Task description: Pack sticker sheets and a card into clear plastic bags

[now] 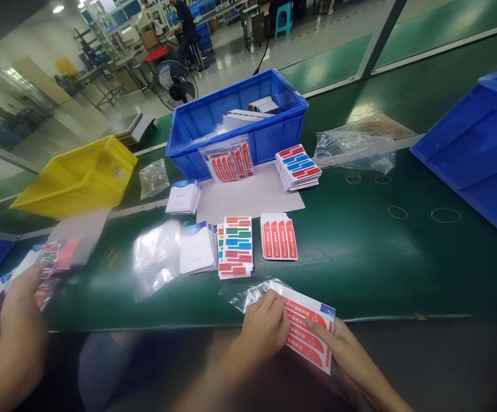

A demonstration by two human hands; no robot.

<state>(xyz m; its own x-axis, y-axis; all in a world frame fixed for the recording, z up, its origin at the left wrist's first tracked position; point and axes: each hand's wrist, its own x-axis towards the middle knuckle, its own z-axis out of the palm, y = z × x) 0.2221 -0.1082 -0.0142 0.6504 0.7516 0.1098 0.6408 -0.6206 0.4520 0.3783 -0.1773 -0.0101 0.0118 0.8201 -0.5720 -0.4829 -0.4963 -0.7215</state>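
My right hand (343, 350) grips a set of papers from the right edge, its thumb on top. The upper sheet is a red-and-white sticker sheet (306, 332), with a blue printed corner and an orange strip showing beneath it. My left hand (266, 321) is closed at the left end of the set, on a clear plastic bag (252, 293) that spreads out behind it; how far the papers sit inside the bag is hidden. Beyond my hands lie a stack of red sticker sheets (279, 237), a stack of multicoloured sticker sheets (236, 247) and white booklets (197, 249).
Flat clear bags (157, 257) lie left of the booklets. Behind stand a blue bin (274, 134) with a filled bag (230, 160) against it, more sticker sheets (299, 166) and a yellow bin (81, 177). A co-worker's hand (23, 286) handles papers at left. Rubber bands (397, 212) lie right.
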